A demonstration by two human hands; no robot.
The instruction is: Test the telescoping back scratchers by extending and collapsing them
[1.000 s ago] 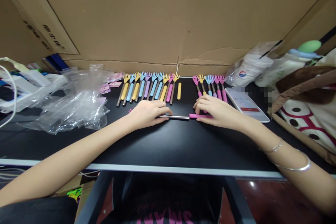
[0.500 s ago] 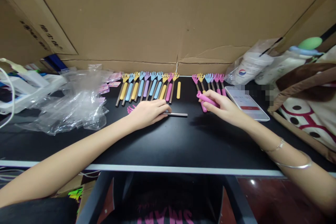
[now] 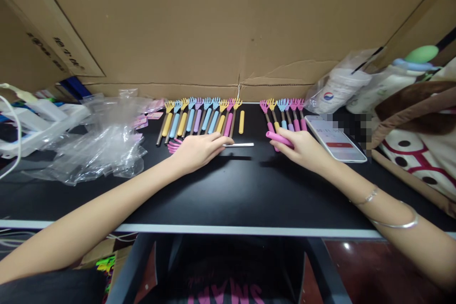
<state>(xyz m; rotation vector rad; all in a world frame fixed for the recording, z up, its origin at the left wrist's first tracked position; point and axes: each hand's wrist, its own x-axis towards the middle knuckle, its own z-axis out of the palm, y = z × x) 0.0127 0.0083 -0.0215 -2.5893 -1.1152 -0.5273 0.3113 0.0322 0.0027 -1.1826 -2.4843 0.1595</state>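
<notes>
My left hand (image 3: 201, 151) is closed around a back scratcher (image 3: 240, 145), its pink claw pointing left and its bare metal rod sticking out to the right, a little above the tabletop. Between the fingers of my right hand (image 3: 301, 147) is a pink handle sleeve (image 3: 280, 138), its open end facing the rod with a gap between them. Behind my left hand lies a row of back scratchers (image 3: 197, 118) with yellow, blue, purple and pink sleeves beside their rods. Several sleeved back scratchers (image 3: 283, 113) lie behind my right hand.
A loose yellow sleeve (image 3: 242, 122) lies between the rows. Clear plastic bags (image 3: 103, 137) and a white power strip (image 3: 39, 126) are at left. At right are a phone (image 3: 337, 140), a lidded cup (image 3: 340, 88) and a cloth bag (image 3: 420, 147). Cardboard (image 3: 171, 23) stands behind.
My left hand has lifted the back scratcher slightly off the table, and its shadow now shows apart below the rod. My right hand has shifted slightly with the pink sleeve.
</notes>
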